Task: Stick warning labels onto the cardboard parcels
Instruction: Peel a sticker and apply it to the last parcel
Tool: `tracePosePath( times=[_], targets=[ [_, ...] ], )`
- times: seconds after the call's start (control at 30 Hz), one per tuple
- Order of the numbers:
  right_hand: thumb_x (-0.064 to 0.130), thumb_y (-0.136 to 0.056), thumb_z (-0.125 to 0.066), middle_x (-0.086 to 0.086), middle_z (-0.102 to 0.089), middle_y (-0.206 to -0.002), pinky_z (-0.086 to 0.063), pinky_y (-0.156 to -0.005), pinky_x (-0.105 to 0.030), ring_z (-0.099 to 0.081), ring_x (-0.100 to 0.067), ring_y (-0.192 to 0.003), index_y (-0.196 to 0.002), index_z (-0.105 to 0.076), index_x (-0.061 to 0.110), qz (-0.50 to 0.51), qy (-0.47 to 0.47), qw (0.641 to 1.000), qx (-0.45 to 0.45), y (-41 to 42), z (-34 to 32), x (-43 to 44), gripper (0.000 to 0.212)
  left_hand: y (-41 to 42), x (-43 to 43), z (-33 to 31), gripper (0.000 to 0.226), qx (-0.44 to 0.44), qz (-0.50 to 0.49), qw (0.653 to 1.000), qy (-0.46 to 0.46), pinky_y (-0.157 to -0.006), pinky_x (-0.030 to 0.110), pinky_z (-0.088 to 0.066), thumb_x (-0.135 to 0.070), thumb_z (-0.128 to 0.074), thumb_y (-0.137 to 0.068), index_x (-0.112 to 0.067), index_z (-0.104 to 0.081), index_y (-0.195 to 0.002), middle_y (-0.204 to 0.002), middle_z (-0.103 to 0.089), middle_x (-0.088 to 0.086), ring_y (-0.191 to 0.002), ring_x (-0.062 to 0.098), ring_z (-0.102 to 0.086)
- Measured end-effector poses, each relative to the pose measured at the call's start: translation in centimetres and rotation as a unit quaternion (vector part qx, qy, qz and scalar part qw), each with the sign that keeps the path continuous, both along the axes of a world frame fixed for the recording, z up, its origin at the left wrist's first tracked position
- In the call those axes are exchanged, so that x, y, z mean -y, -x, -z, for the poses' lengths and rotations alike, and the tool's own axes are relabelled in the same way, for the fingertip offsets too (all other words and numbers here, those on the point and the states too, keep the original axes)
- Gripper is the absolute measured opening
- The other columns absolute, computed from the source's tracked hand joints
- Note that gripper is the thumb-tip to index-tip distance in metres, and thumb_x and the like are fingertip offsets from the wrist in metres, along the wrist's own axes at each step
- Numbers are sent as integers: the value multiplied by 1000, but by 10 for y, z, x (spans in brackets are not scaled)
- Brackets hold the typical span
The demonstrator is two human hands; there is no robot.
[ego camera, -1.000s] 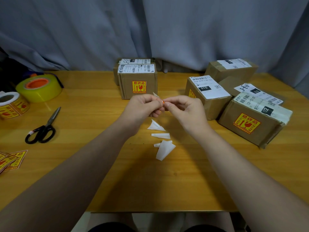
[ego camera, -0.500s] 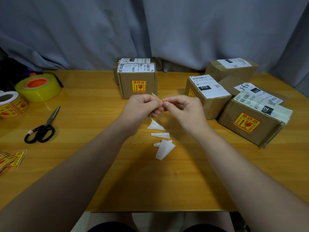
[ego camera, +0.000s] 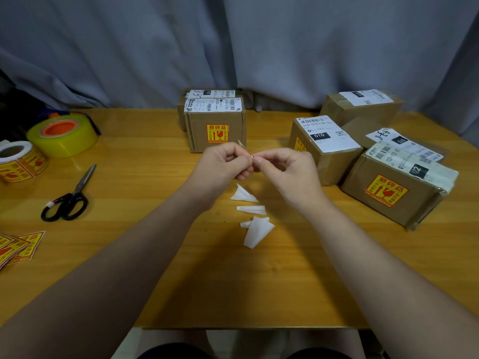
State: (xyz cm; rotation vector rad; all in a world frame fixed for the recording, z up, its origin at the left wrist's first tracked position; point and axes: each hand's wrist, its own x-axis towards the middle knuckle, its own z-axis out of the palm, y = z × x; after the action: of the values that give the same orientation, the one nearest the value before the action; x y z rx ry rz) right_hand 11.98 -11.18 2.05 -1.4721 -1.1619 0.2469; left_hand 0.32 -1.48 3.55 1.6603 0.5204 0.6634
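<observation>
My left hand (ego camera: 223, 164) and my right hand (ego camera: 285, 169) meet above the table's middle and together pinch a small warning label (ego camera: 243, 147), mostly hidden by the fingers, with one corner sticking up. Behind them a cardboard parcel (ego camera: 216, 125) carries a yellow and red sticker on its front. To the right stand several parcels: one with a 010 shipping label (ego camera: 324, 149), one with a sticker on its front (ego camera: 396, 187), another at the back (ego camera: 360, 104). Cut yellow labels (ego camera: 18, 246) lie at the left edge.
White backing scraps (ego camera: 255, 218) lie on the wooden table (ego camera: 155, 255) just below my hands. Black scissors (ego camera: 70, 200), a roll of warning labels (ego camera: 18, 161) and a yellow tape roll (ego camera: 63, 134) sit at the left. A grey curtain hangs behind.
</observation>
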Motion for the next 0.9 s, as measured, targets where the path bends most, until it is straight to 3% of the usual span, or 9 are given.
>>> tracePosePath(
  times=[0.13, 0.37, 0.7, 0.8, 0.9],
  targets=[
    [7, -86, -65, 6, -68, -77, -51, -74, -13, -62, 6, -75, -93, -73, 7, 33, -8, 998, 60, 5, 1, -2, 11, -1, 2, 0, 15, -2, -17, 1000, -8, -55, 15, -46, 2, -54, -85, -7, -57, -74, -65, -59, 3, -57, 7, -52],
    [9, -88, -62, 6, -67, -79, -51, -74, -21, -63, -5, -77, -94, -72, 8, 32, 1, 997, 75, 3, 1, -3, 11, -1, 1, 3, 17, 7, -7, 1000, -7, -59, 20, -48, 2, -55, -85, -9, -63, -74, -68, -61, 4, -61, 11, -55],
    [12, -86, -62, 5, -66, -86, -49, -75, -13, -61, -5, -82, -96, -72, 8, 43, -24, 991, 124, 0, 9, -3, 15, -2, 1, 1, 19, -6, 14, 999, 49, -62, 21, -50, -18, -59, -90, -5, -67, -79, -71, -63, 6, -64, 10, -59],
    [8, -84, -64, -3, -67, -88, -49, -76, -15, -60, -6, -85, -94, -72, 5, 30, -40, 986, 160, 1, 12, -1, 13, -3, 0, 3, 22, -23, 17, 998, 61, -64, 22, -52, -21, -52, -94, -7, -61, -80, -70, -60, 4, -64, 10, -58],
    [12, -83, -64, -6, -65, -96, -46, -83, -14, -59, -6, -92, -94, -72, 6, 21, -52, 989, 137, 4, 12, 1, 14, -3, 0, 7, 24, -37, 16, 998, 57, -68, 26, -51, -17, -45, -97, -13, -57, -77, -70, -59, 3, -63, 10, -58]
  ],
)
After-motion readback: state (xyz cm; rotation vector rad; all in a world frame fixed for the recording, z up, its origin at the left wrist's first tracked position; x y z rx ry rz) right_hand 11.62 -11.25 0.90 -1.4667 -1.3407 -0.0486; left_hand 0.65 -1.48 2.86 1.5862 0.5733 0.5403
